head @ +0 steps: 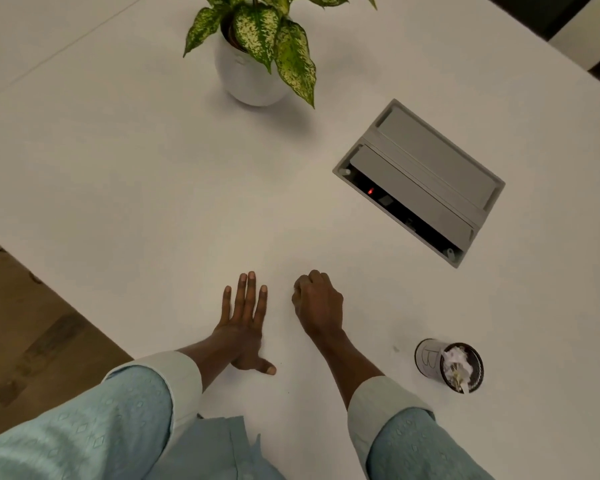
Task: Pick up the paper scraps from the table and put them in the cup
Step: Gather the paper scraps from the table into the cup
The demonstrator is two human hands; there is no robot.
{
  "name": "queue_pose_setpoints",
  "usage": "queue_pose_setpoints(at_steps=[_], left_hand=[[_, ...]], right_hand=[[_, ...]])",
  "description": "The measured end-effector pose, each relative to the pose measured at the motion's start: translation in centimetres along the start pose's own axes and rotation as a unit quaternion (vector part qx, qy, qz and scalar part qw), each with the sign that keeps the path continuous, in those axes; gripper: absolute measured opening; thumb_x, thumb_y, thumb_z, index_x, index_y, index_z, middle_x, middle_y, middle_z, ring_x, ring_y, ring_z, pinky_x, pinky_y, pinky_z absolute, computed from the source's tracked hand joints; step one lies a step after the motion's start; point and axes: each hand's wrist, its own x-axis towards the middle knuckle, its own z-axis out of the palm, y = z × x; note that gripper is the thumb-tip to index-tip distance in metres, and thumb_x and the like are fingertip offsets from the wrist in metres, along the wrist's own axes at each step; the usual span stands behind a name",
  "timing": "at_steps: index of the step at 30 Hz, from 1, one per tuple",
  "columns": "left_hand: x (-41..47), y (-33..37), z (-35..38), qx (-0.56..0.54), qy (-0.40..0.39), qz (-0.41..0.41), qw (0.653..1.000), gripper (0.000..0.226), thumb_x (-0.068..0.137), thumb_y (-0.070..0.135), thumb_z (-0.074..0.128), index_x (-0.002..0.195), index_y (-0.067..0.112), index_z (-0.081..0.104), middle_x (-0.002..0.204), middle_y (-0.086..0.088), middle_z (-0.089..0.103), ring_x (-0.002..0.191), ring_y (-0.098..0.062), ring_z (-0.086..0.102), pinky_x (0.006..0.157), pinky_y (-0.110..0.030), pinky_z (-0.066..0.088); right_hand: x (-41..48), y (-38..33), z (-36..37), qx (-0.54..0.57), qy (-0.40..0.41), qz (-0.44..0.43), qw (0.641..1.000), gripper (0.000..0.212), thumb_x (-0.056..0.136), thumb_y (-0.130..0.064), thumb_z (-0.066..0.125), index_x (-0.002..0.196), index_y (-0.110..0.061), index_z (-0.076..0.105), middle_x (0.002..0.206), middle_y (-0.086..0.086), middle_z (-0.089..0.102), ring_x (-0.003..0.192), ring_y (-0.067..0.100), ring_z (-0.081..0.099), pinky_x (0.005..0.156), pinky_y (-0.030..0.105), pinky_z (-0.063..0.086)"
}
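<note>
The cup [426, 359] is a small white paper one with a dark rim, standing at the lower right of the white table [136, 188]. White paper scraps [459, 364] fill its mouth. My left hand [245, 323] lies flat on the table, palm down, fingers spread, holding nothing. Just to its right, my right hand [317, 303] rests with its fingers curled under; whether a scrap is inside them is hidden. The cup stands well to the right of that hand. No loose scrap shows on the table.
A potted plant [253, 53] in a white pot stands at the far middle. A grey cable box [420, 178] with an open lid and a red light is set into the table at the right. The table's left edge runs diagonally over a wooden floor [32, 341].
</note>
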Motion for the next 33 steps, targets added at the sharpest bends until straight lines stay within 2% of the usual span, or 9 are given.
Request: queue_pose_setpoints(at_steps=[5,10,16,18,21,25,29,33], left_hand=[[-0.4,0.1,-0.4,-0.007,-0.009,-0.001,1.000,0.166,0.051,0.103,0.052,0.140,0.003,-0.047,0.139,-0.030,-0.059,0.127,-0.049,-0.058,0.114,-0.070,-0.019],[-1.1,0.4,-0.7,-0.013,-0.005,-0.001,1.000,0.167,0.050,0.103,0.050,0.139,0.000,-0.047,0.138,-0.032,-0.059,0.128,-0.049,-0.056,0.114,-0.072,-0.016],[-1.8,2.1,-0.5,-0.010,0.032,0.011,0.999,0.170,0.050,0.102,0.052,0.143,-0.010,-0.034,0.143,-0.038,-0.050,0.134,-0.053,-0.049,0.116,-0.077,-0.005],[-1.8,3.8,-0.3,0.003,0.039,0.048,0.998,0.162,0.058,0.096,0.056,0.148,-0.008,-0.029,0.146,-0.033,-0.051,0.137,-0.048,-0.048,0.117,-0.076,-0.003],[-1.7,8.0,-0.2,0.038,0.043,0.147,0.988,0.145,0.073,0.085,0.060,0.154,-0.001,-0.023,0.149,-0.027,-0.051,0.140,-0.041,-0.048,0.121,-0.068,-0.006],[-0.8,13.2,0.1,0.091,0.042,0.244,0.965,0.135,0.079,0.070,0.069,0.158,0.003,-0.017,0.154,-0.022,-0.047,0.144,-0.036,-0.043,0.125,-0.059,-0.006],[0.2,14.8,0.5,0.144,0.048,0.248,0.957,0.149,0.070,0.078,0.071,0.155,0.001,-0.024,0.152,-0.025,-0.048,0.143,-0.039,-0.044,0.124,-0.061,-0.007],[0.3,14.5,0.5,0.182,0.038,0.243,0.952,0.163,0.057,0.091,0.066,0.150,0.001,-0.032,0.150,-0.027,-0.050,0.142,-0.042,-0.045,0.123,-0.062,-0.009]], right_hand=[[-5.2,1.0,-1.0,0.071,0.020,0.066,0.995,0.004,0.087,-0.021,0.066,0.084,-0.022,0.063,0.085,-0.008,0.057,0.079,0.014,0.054,0.048,0.028,0.040],[-10.2,2.8,-2.3,0.132,0.045,0.154,0.978,0.006,0.087,-0.024,0.066,0.086,-0.029,0.063,0.087,-0.011,0.057,0.084,0.011,0.056,0.055,0.033,0.050],[-14.9,6.3,-4.3,0.178,0.114,0.248,0.945,0.010,0.085,-0.023,0.068,0.085,-0.032,0.063,0.087,-0.015,0.056,0.083,0.003,0.057,0.060,0.030,0.050],[-16.1,7.5,-5.1,0.197,0.140,0.275,0.931,0.012,0.085,-0.021,0.069,0.084,-0.032,0.063,0.086,-0.016,0.056,0.081,0.001,0.056,0.061,0.028,0.046],[-17.6,9.4,-6.2,0.212,0.182,0.314,0.907,0.015,0.084,-0.020,0.071,0.083,-0.033,0.064,0.085,-0.015,0.058,0.076,0.002,0.057,0.062,0.028,0.047],[-19.0,12.4,-8.2,0.211,0.229,0.345,0.885,0.012,0.084,-0.020,0.072,0.084,-0.031,0.066,0.086,-0.012,0.063,0.076,0.007,0.059,0.063,0.029,0.048],[-19.6,16.0,-9.8,0.180,0.255,0.369,0.876,0.005,0.086,-0.026,0.070,0.090,-0.027,0.067,0.096,-0.007,0.066,0.087,0.017,0.064,0.069,0.036,0.054],[-19.3,18.9,-11.2,0.150,0.257,0.373,0.879,0.000,0.088,-0.026,0.067,0.089,-0.026,0.066,0.089,-0.005,0.060,0.084,0.020,0.061,0.065,0.037,0.052]])
